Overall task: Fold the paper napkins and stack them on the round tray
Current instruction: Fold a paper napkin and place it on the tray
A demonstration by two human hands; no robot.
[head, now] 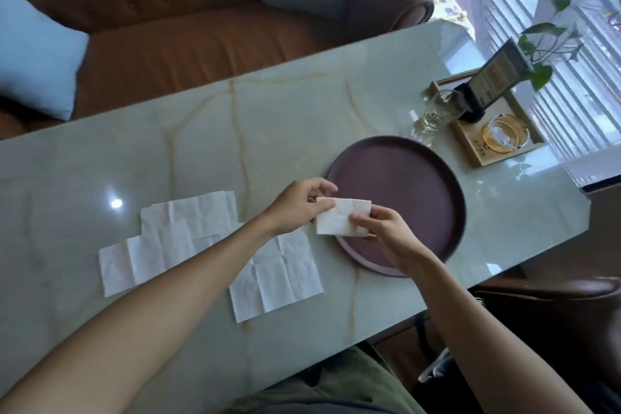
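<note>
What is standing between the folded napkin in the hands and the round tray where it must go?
Nothing visible. Both the left hand and right hand hold the folded napkin over the near-left rim of the round tray, whose visible surface is bare.

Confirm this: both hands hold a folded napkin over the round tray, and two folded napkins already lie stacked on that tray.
Not quite. In the head view the tray holds no napkins yet; both hands do hold the folded napkin over its edge.
</note>
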